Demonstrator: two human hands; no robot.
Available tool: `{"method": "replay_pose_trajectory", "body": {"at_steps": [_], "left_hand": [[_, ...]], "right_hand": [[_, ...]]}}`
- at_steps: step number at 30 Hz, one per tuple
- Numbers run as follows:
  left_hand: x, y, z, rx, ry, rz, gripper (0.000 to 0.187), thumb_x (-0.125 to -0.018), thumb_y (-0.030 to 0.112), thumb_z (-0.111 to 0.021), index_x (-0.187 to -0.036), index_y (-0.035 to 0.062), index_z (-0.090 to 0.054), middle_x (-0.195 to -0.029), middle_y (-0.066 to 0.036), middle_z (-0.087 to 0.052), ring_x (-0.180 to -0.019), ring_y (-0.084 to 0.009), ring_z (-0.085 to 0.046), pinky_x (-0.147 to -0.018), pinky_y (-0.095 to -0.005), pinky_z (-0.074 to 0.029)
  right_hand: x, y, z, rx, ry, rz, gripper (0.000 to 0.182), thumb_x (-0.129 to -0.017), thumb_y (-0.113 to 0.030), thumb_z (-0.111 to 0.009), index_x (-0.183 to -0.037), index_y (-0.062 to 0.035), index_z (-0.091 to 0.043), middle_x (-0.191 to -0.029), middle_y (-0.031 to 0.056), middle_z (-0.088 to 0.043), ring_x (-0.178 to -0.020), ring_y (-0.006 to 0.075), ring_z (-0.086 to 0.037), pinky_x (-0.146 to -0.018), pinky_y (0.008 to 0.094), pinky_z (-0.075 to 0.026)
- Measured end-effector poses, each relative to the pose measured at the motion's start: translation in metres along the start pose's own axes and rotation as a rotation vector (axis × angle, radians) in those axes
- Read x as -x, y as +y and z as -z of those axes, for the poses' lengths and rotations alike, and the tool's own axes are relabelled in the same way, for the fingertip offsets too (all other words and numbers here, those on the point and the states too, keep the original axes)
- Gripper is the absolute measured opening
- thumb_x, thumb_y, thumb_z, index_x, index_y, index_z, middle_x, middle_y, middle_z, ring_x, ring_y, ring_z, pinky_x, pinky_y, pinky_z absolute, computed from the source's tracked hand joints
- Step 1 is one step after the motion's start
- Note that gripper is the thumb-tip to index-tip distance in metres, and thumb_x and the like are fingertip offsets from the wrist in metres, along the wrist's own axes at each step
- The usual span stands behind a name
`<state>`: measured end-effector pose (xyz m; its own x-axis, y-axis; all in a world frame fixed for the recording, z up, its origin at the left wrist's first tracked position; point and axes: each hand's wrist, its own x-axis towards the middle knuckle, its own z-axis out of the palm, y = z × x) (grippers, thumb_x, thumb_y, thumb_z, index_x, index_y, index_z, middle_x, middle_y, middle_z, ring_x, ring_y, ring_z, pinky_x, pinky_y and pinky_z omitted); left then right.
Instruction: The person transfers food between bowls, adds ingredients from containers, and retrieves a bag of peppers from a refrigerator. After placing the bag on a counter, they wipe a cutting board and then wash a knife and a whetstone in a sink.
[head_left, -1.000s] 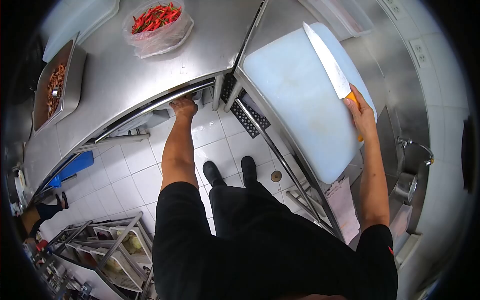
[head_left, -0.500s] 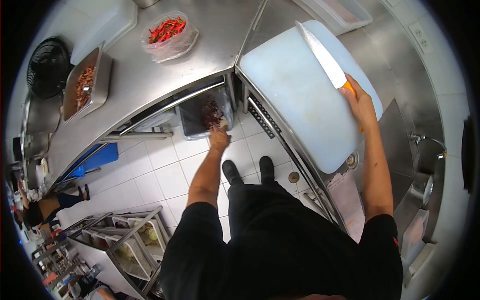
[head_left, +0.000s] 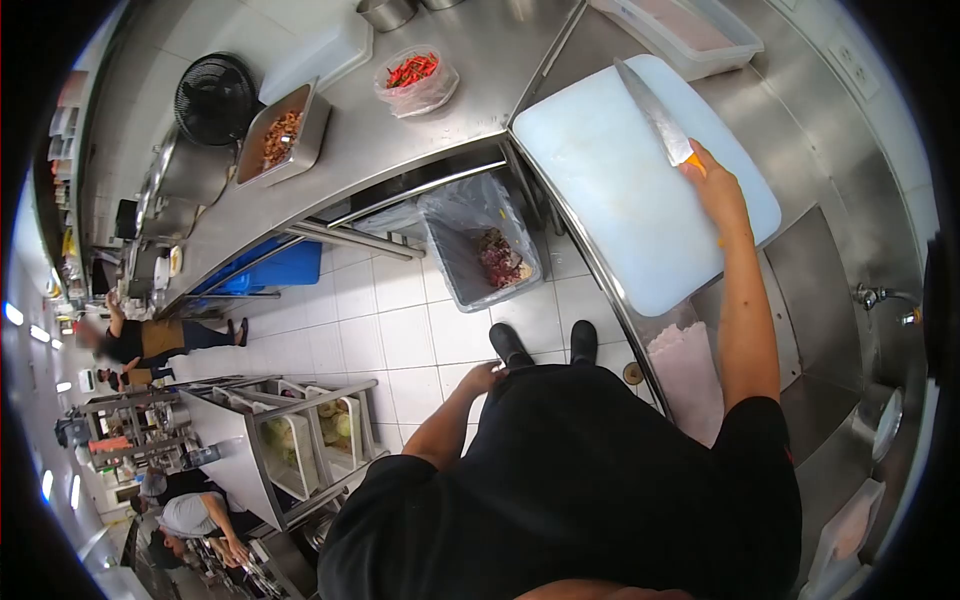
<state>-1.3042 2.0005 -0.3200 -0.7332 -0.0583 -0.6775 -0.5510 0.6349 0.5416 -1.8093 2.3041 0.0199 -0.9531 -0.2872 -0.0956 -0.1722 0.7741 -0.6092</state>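
My right hand (head_left: 722, 200) is closed around the orange handle of a kitchen knife (head_left: 655, 112). Its broad blade lies over a pale blue-white cutting board (head_left: 600, 200), tip toward the far edge. My left hand (head_left: 484, 378) hangs low beside my thigh, fingers loosely apart and nothing visible in it. On the floor in front of my shoes stands a grey bin (head_left: 455, 250) with a plastic liner. Dark red scraps (head_left: 500, 260) and some pale bits lie inside it.
On the steel counter (head_left: 400, 150) stand a bag-lined tub of red chilies (head_left: 412, 72) and a metal pan of brown pieces (head_left: 282, 140). A rack (head_left: 325, 425) holding vegetable crates is at lower left. A pink cloth (head_left: 685, 375) lies near the sink. Other people are farther left.
My left hand has drawn back from the bin to beside my thigh. The view has shifted, showing more of the bin and room. My right hand still holds the knife over the board.
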Motion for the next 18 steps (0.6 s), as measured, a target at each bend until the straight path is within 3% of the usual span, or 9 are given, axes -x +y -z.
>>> {"method": "replay_pose_trajectory", "body": {"at_steps": [1, 3, 5, 7, 11, 13, 18], "left_hand": [[0.002, -0.046, -0.029, -0.069, 0.019, -0.111, 0.060, -0.091, 0.055, -0.058, -0.131, 0.0100, -0.060, -0.124, -0.024, -0.063, -0.113, -0.0371, -0.062, -0.095, -0.0435, -0.048], [0.058, 0.002, -0.005, 0.301, -0.003, 0.339, 0.061, -0.091, 0.053, -0.059, -0.135, 0.0112, -0.057, -0.123, -0.022, -0.065, -0.107, -0.0337, -0.065, -0.088, -0.0437, -0.051], [0.087, 0.001, 0.000, 0.471, 0.018, 0.324, 0.064, -0.092, 0.051, -0.060, -0.139, 0.0093, -0.053, -0.121, -0.019, -0.065, -0.099, -0.0290, -0.064, -0.079, -0.0442, -0.054], [0.094, -0.010, -0.004, 0.398, 0.074, 0.231, 0.065, -0.091, 0.049, -0.063, -0.141, 0.0100, -0.051, -0.113, -0.014, -0.063, -0.091, -0.0241, -0.059, -0.070, -0.0426, -0.053], [0.087, 0.032, 0.017, 0.530, 0.188, 0.361, 0.064, -0.091, 0.048, -0.065, -0.141, 0.0099, -0.052, -0.105, -0.012, -0.064, -0.083, -0.0201, -0.056, -0.065, -0.0353, -0.051], [0.079, 0.058, 0.028, 0.666, 0.274, 0.403, 0.063, -0.091, 0.047, -0.064, -0.141, 0.0091, -0.052, -0.102, -0.011, -0.065, -0.080, -0.0188, -0.056, -0.063, -0.0325, -0.049], [0.059, 0.074, 0.035, 0.755, 0.279, 0.343, 0.062, -0.091, 0.044, -0.067, -0.140, 0.0091, -0.053, -0.095, -0.008, -0.065, -0.077, -0.0156, -0.054, -0.058, -0.0300, -0.045]], "right_hand": [[-0.003, 0.005, -0.004, -0.016, 0.004, 0.019, 0.054, -0.094, -0.037, -0.060, -0.144, -0.0207, -0.048, -0.127, 0.0186, -0.063, -0.116, 0.0355, -0.060, -0.098, 0.0397, -0.046], [-0.007, 0.011, -0.006, -0.034, 0.005, 0.048, 0.055, -0.094, -0.037, -0.059, -0.145, -0.0215, -0.047, -0.124, 0.0200, -0.064, -0.115, 0.0370, -0.060, -0.097, 0.0415, -0.046], [-0.006, 0.010, -0.005, -0.030, -0.007, 0.065, 0.055, -0.094, -0.037, -0.059, -0.145, -0.0206, -0.047, -0.125, 0.0205, -0.063, -0.116, 0.0374, -0.059, -0.097, 0.0418, -0.046], [-0.004, 0.005, -0.003, 0.002, 0.000, 0.055, 0.056, -0.094, -0.038, -0.059, -0.145, -0.0199, -0.046, -0.125, 0.0211, -0.063, -0.115, 0.0379, -0.059, -0.097, 0.0420, -0.046], [-0.009, 0.011, -0.003, 0.005, 0.006, 0.070, 0.057, -0.094, -0.038, -0.058, -0.146, -0.0197, -0.045, -0.125, 0.0214, -0.063, -0.115, 0.0376, -0.060, -0.098, 0.0423, -0.046], [-0.004, 0.004, 0.006, -0.062, -0.028, -0.054, 0.057, -0.094, -0.037, -0.058, -0.146, -0.0198, -0.045, -0.125, 0.0212, -0.063, -0.114, 0.0375, -0.060, -0.098, 0.0426, -0.046], [0.004, 0.014, -0.001, -0.040, 0.024, -0.074, 0.055, -0.095, -0.035, -0.057, -0.147, -0.0210, -0.044, -0.123, 0.0207, -0.064, -0.113, 0.0370, -0.061, -0.096, 0.0431, -0.047]]}}
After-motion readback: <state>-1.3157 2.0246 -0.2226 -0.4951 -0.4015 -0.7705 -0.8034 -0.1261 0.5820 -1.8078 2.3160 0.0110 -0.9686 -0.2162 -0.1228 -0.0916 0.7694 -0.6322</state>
